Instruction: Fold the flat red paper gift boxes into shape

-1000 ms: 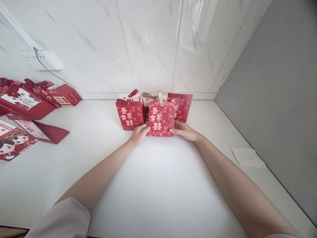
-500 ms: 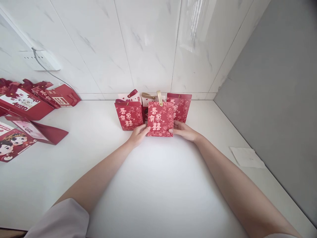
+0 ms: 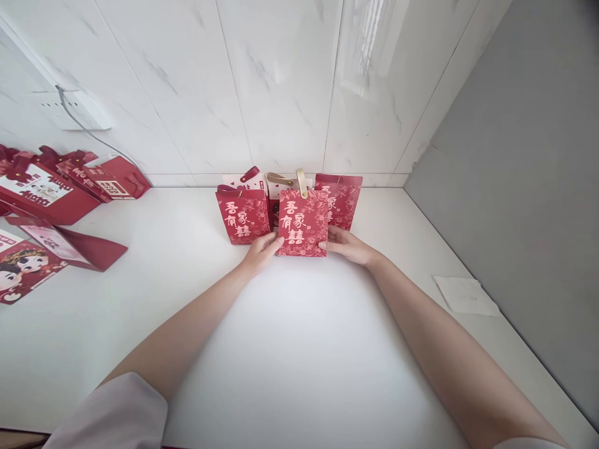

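Both hands hold a red gift bag [image 3: 303,224] by its sides; it stands upright on the white table, with pale lettering, a flower print and a gold strap handle. My left hand [image 3: 262,249] grips its lower left edge, thumb on the front. On the lower right edge is my right hand [image 3: 349,245], thumb in front and fingers behind. Close on the left stands a matching red bag [image 3: 243,218] with a dark red handle. Another red bag [image 3: 344,201] stands behind on the right. White-topped bags [image 3: 276,187] show partly at the back; the rest of them is hidden.
Several red bags [image 3: 49,194] lie in a heap at the left by the wall. Nearer is a bag with cartoon faces [image 3: 32,268]. A grey cable [image 3: 84,128] runs down from a wall socket. A white paper sheet [image 3: 467,295] lies at the right beside a grey panel [image 3: 528,187].
The view has shifted very slightly. Both hands stay on the sides of the front gift bag, and the bags keep their places.
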